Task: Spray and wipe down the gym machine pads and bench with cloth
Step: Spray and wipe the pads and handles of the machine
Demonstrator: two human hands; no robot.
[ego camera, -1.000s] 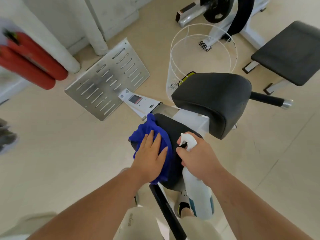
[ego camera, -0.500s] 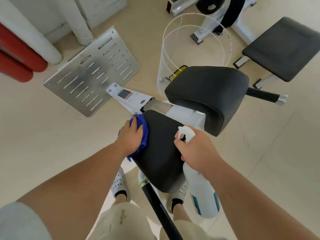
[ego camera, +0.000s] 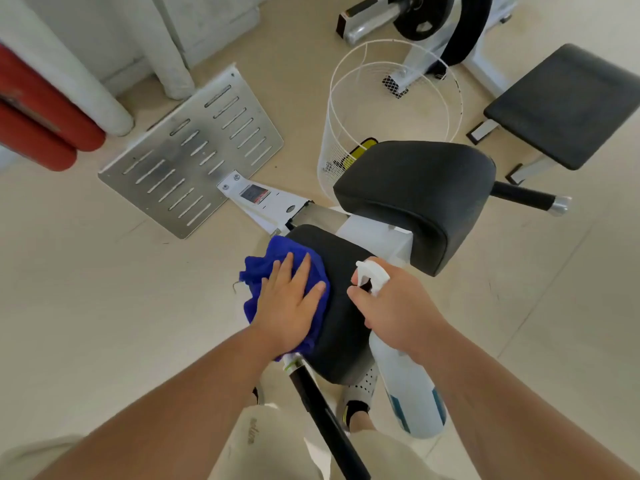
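Blue on black: pressing the cloth (ego camera: pixel 263 268) flat at the nine o'clock edge of the lower pad (ego camera: pixel 341 306) with the left hand (ego camera: pixel 287 306), fingers straight and slightly spread; gripping the spray bottle (ego camera: pixel 412 393) at three o'clock in the right hand (ego camera: pixel 394 306), fingers curled round its neck. Looks mid-wipe here, larger pad (ego camera: pixel 415 188) at one o'clock and bench (ego camera: pixel 568 105) at two o'clock likely remaining. Next probably calls for sweeping the cloth toward three o'clock under even pressure.
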